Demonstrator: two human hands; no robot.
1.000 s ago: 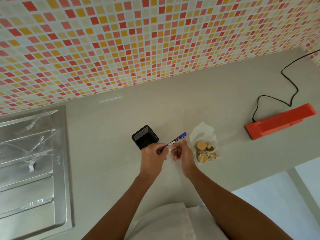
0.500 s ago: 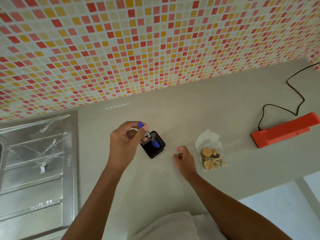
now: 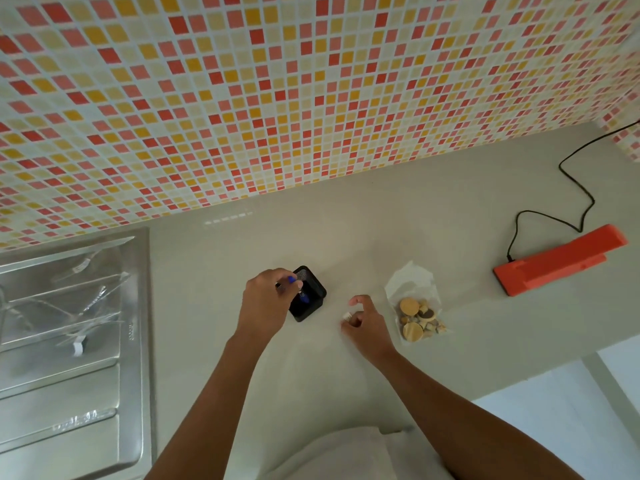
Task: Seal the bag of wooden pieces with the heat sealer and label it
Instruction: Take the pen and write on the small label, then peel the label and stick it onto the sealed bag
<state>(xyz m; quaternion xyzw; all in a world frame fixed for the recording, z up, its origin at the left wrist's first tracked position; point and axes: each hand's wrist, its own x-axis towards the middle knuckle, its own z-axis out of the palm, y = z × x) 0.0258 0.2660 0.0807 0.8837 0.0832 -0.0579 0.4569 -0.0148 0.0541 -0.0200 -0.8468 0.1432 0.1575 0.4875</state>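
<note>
Head view, the only one: the left hand [image 3: 266,299] hangs over a black mesh pen cup [image 3: 307,294] standing on the grey table [image 3: 214,306], its grip pinched together on a blue-capped marker [image 3: 297,288] whose lower end is already inside the cup. The marker points downward into the opening, which reads as parking it where it stays upright and out of the way, rather than as drawing it out, though the picture alone cannot settle which. The right hand [image 3: 367,323] rests low near the table just to the right of the cup, its thumb and fingers curled around a small white thing [image 3: 345,316], probably a label; it is too small to be sure. Holding that piece close to the bag keeps it ready to apply.

The bag of wooden pieces [image 3: 417,306] lies flat on the table just beside the right hand, not touched by it. The wooden discs and chips sit bunched at the near end, with the clear empty top pointing toward the tiled wall. Whether its top is welded shut cannot be told. The orange heat sealer [image 3: 557,261] lies well apart to the right, arm down, its black cord [image 3: 575,188] trailing toward the wall. On the far left a steel sink drainer [image 3: 69,341] carries some clear plastic bags [image 3: 79,299]
</note>
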